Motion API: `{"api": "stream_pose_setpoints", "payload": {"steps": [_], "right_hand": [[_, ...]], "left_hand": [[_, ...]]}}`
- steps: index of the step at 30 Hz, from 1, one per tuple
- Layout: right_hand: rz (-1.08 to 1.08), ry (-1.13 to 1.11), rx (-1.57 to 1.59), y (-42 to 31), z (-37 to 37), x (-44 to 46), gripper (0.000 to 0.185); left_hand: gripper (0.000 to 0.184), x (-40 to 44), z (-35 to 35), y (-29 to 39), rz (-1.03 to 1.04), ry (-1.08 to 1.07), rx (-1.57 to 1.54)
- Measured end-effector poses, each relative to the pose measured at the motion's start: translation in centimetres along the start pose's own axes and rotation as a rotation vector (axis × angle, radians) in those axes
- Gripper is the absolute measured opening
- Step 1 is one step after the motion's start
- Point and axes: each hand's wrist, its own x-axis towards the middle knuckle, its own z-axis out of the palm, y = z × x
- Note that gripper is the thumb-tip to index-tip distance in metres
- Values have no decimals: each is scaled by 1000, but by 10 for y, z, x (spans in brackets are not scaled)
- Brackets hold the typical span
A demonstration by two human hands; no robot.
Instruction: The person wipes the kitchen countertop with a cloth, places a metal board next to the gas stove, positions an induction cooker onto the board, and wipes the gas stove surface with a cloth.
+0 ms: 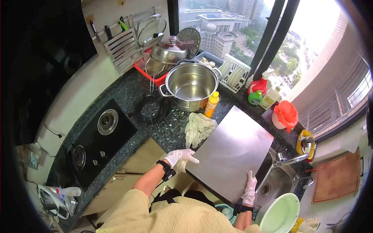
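Note:
A large rectangular stainless-steel board lies over the counter and partly across the sink. My left hand, in a thin white glove, grips its left edge, fingers reaching onto the top. Something pale hangs below that hand; I cannot make out whether it is glove or cloth. At the opposite edge, my gloved right hand clasps the board, its lower fingers hidden. A crumpled whitish cloth rests just beyond my left hand. Behind it stand a yellow-capped orange bottle and a big steel pot.
On the left is a black gas hob. The sink with its faucet and a pale green basin are at right. A dish rack, cleaning bottles and a red-lined tub line the window side.

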Motion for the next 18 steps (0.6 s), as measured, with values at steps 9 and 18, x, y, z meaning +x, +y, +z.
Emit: {"api": "stream_pose_setpoints", "payload": {"steps": [9,18], "right_hand": [[-79,-102,115,-17,8,-28,48],[-150,-121,-103,-35,36,-78,49]], "left_hand": [[63,-50,19,-7,99,42,-181],[47,-155,59,11,103,221,-316]]}}
